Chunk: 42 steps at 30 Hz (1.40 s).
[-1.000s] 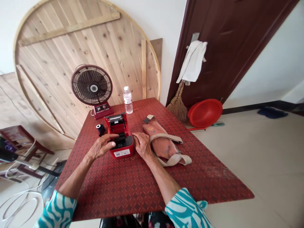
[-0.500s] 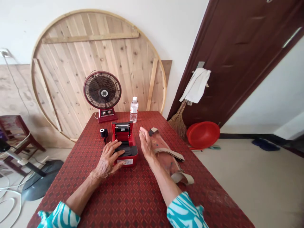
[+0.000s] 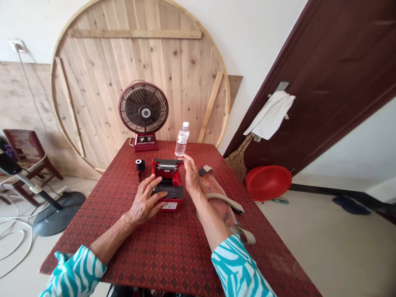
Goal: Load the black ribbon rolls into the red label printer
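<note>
A small red printer (image 3: 168, 185) with its lid raised sits in the middle of the red patterned table (image 3: 173, 247). My left hand (image 3: 144, 200) lies on the printer's left front, fingers spread. My right hand (image 3: 191, 173) is stretched out beside the printer's right side, fingertips near the raised lid, holding nothing. A black paper roll (image 3: 140, 165) stands left of the printer. A worn pinkish pouch with beige straps (image 3: 221, 198) lies just right of my right arm.
A dark table fan (image 3: 144, 111) and a water bottle (image 3: 182, 139) stand at the table's far end. A round wooden tabletop (image 3: 139, 53) leans on the wall. A red basin (image 3: 268, 182), broom and door are at right; a chair and cables at left.
My right hand has lifted off the table and reached forward along the printer's right side. My left hand stays on the printer. The camera has tilted up and shifted.
</note>
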### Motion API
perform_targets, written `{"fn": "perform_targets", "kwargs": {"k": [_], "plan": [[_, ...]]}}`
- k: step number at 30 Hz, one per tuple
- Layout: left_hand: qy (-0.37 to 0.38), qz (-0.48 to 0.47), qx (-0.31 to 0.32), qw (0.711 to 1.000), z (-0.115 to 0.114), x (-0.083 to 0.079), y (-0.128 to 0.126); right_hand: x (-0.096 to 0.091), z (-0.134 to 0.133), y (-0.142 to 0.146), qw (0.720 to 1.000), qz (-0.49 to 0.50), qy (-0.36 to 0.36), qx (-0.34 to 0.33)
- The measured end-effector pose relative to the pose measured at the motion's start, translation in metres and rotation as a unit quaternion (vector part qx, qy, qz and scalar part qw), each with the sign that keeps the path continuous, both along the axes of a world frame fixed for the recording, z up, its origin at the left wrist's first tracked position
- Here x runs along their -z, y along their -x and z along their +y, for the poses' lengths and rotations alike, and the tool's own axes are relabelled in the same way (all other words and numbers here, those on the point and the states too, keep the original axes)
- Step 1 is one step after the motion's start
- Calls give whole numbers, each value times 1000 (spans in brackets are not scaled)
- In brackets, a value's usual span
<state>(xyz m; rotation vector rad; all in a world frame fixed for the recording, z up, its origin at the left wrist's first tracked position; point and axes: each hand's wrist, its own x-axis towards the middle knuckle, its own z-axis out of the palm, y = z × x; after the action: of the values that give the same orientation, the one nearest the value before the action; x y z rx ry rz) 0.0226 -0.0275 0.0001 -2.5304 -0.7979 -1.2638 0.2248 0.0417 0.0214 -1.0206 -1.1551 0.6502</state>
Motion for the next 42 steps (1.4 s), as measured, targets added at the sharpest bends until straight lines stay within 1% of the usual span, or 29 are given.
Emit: {"fn": "perform_targets", "kwargs": {"k": [3, 6, 9, 11, 15, 19, 22, 24, 27, 30, 31, 32, 33, 35, 36, 37, 39, 41, 42], "plan": [[2, -17, -22, 1000, -1, 2, 0, 5, -24, -2, 998, -59, -34, 17], [9, -20, -17, 1000, -1, 3, 1, 17, -44, -2, 993, -103, -47, 9], [27, -12, -8, 1000, 1, 5, 2, 31, -56, -3, 988, -143, -59, 7], [46, -17, -14, 999, 3, 7, 3, 38, -59, -3, 984, -162, -70, 8], [86, -37, -65, 993, 9, 11, 6, 43, -63, -2, 979, -185, -87, 12], [123, -9, -97, 988, 12, 13, 9, 47, -65, -1, 976, -194, -94, 18], [131, -1, -111, 985, 11, 12, 10, 50, -65, -2, 974, -198, -112, 15], [134, -1, -111, 985, 11, 12, 10, 52, -66, -3, 972, -202, -120, 10], [152, -12, -95, 984, 12, 17, 11, 52, -68, -4, 972, -199, -122, -4], [205, -63, -45, 976, 14, 22, 12, 53, -68, -3, 982, -165, -93, -11], [230, -104, -24, 967, 14, 23, 12, 55, -68, -2, 987, -143, -77, -5], [261, -159, -6, 952, 14, 23, 12, 58, -66, -1, 992, -112, -62, 7], [295, -223, 5, 929, 15, 21, 12, 62, -64, 0, 996, -74, -46, 23], [367, -343, 8, 865, 16, 17, 11, 71, -60, 1, 999, 2, -5, 52], [404, -383, 7, 831, 16, 15, 10, 76, -57, 2, 998, 26, 20, 58], [442, -409, 8, 798, 17, 13, 9, 80, -56, 2, 997, 32, 43, 60], [511, -430, 26, 743, 19, 11, 8, 84, -53, 2, 996, 5, 75, 56], [561, -435, 56, 702, 23, 12, 7, 85, -51, 3, 994, -24, 89, 52], [575, -436, 67, 689, 24, 13, 7, 85, -51, 3, 994, -29, 95, 48]]}}
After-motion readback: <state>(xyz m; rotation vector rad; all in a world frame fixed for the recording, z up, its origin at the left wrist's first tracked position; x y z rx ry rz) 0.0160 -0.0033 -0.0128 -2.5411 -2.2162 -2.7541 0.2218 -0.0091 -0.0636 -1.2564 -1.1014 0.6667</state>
